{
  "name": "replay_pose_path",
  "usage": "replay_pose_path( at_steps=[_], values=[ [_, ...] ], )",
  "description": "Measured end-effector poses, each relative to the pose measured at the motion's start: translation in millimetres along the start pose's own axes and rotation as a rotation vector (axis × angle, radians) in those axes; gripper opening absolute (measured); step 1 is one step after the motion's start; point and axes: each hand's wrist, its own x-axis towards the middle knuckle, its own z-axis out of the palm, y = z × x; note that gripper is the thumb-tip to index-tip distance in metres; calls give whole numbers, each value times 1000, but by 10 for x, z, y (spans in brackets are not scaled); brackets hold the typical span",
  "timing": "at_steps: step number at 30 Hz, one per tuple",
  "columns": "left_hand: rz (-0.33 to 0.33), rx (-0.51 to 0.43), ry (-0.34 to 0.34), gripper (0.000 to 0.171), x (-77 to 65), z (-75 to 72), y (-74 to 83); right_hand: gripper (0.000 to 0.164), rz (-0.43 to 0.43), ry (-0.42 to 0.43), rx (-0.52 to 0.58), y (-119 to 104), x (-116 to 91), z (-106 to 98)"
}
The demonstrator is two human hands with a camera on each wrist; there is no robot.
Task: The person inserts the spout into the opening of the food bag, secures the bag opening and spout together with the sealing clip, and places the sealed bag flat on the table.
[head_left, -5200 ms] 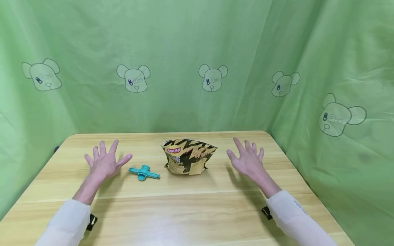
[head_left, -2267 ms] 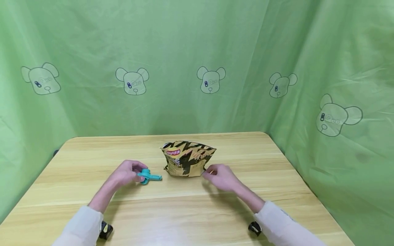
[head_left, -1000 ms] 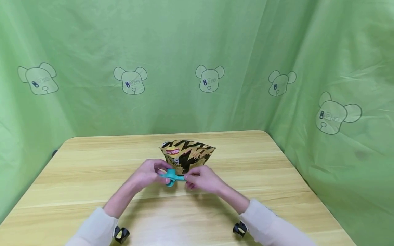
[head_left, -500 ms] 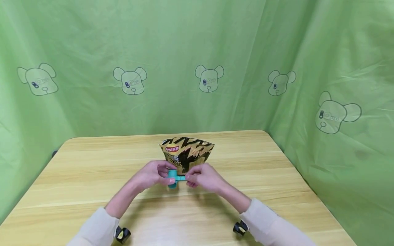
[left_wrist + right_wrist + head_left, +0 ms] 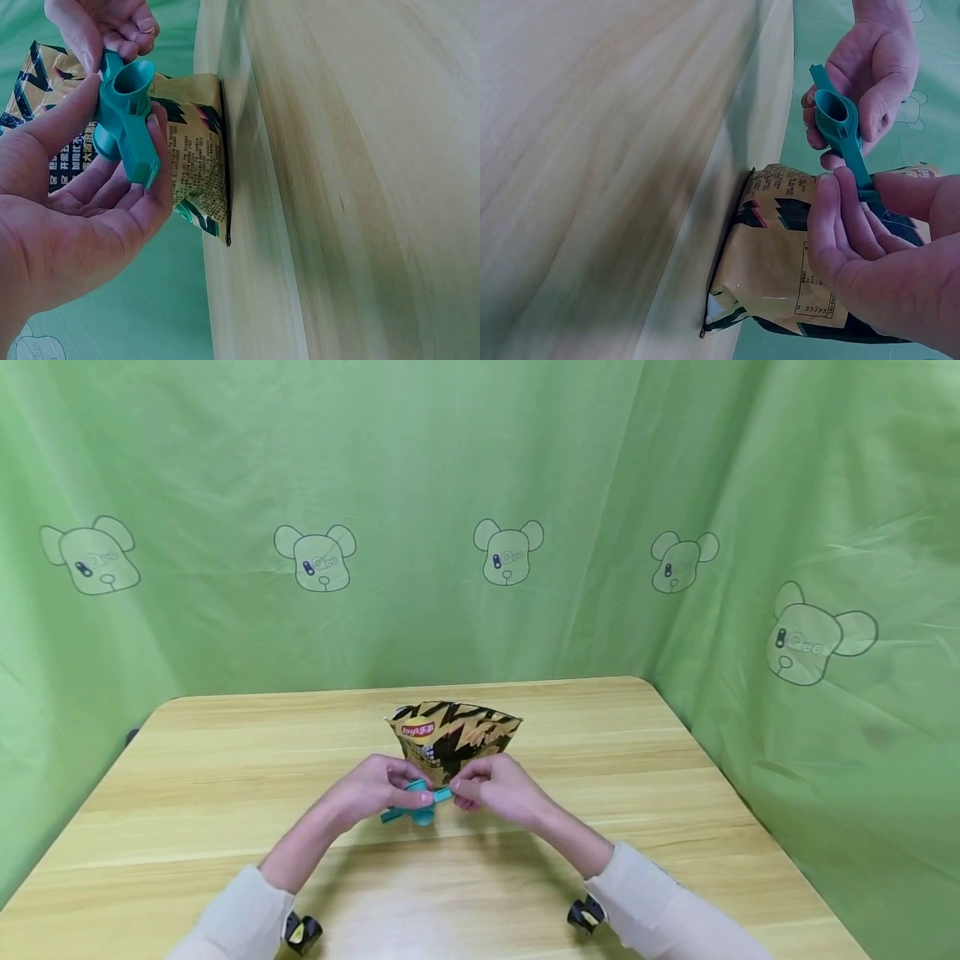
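Note:
My left hand (image 5: 371, 795) holds a teal bag clip (image 5: 423, 817) between thumb and fingers, in front of a gold and black Lay's chip bag (image 5: 453, 739). In the left wrist view the clip (image 5: 129, 120) shows a round, funnel-like spout at its middle and a bar reaching out on either side. My right hand (image 5: 498, 791) pinches the end of one bar; the right wrist view shows its thumb and fingertips on that clip (image 5: 844, 131). Upright on the table, the bag (image 5: 772, 255) stands just behind both hands, its lower part partly hidden by them.
The light wooden table (image 5: 480, 893) stretches out around the hands. A green curtain (image 5: 420, 627) printed with bear heads hangs behind it and along the sides. Black wrist devices (image 5: 302, 933) sit under both pale sleeves (image 5: 243, 914).
My left hand has picked the clip up off the table and brought it right, before the bag. My right hand has come in and taken the clip's end. Lately the clip has tilted.

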Motion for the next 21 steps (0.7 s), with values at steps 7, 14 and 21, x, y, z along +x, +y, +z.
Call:
replay_pose_path(
  at_steps=[7, 14, 21],
  values=[
    [1, -49, -24, 40, -9, -14, -26, 21, 17, 41, 20, 8, 17, 20],
    [15, -118, -58, 38, -15, -36, -46, 17, 25, 77, 56, 10, 22, 11],
    [27, -137, -38, 34, 4, -35, -47, 18, 22, 85, 71, 6, 14, -5]
  ],
)
